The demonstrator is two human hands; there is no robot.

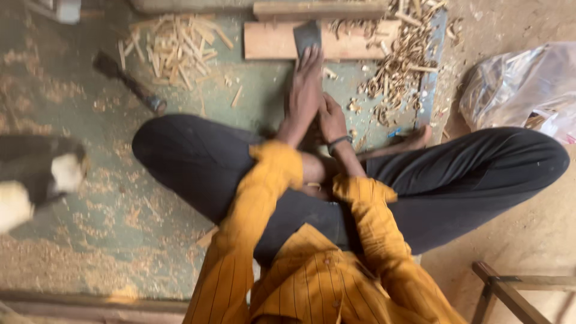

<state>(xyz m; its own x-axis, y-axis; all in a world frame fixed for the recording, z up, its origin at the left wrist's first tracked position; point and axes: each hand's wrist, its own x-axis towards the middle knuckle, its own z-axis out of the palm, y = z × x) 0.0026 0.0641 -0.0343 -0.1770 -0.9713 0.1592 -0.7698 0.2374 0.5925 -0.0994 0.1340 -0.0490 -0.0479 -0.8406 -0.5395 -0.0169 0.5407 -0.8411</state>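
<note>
**Hands joined at a blade on a wooden plank**

A crumpled clear plastic bag [528, 84] lies at far right on the sandy floor. A pale flat wooden plank [270, 41] lies far ahead, beside curled wood shavings [399, 66]. The left hand [304, 90] reaches forward, fingers extended, touching a dark grey metal blade [306, 36] standing on the plank. The right hand [332, 117] presses close against the left, loosely curled; whether it grips anything cannot be told.

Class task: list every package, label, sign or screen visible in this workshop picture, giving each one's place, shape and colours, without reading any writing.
Plastic bag: on the sandy floor at the right edge, beyond the person's knee; crumpled, clear and whitish, contents unclear.
No labels, signs or screens show.
</note>
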